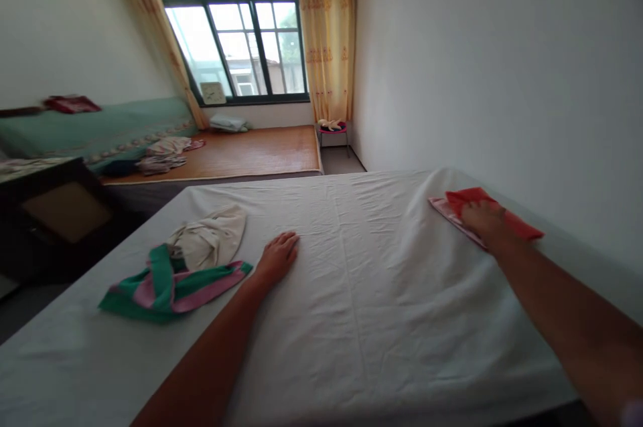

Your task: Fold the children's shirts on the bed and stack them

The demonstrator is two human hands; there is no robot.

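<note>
My left hand (280, 254) lies flat on the white sheet (321, 326), fingers stretched out and nothing in it. Just left of it is a crumpled cloth garment (208, 239), cream with green and pink striped parts. Over at the right, near the wall, my right hand (479, 218) is on a folded red cloth (517, 221) with a paler pink side. Its fingers curl against the cloth and their tips are partly hidden.
A white wall (492, 65) runs along the right side. Beyond the sheet stands a bed with a brown mat (266, 149), holding clothes (168, 149). A dark cabinet (50, 206) is at left; a small stool (334, 130) stands by the curtain (329, 39).
</note>
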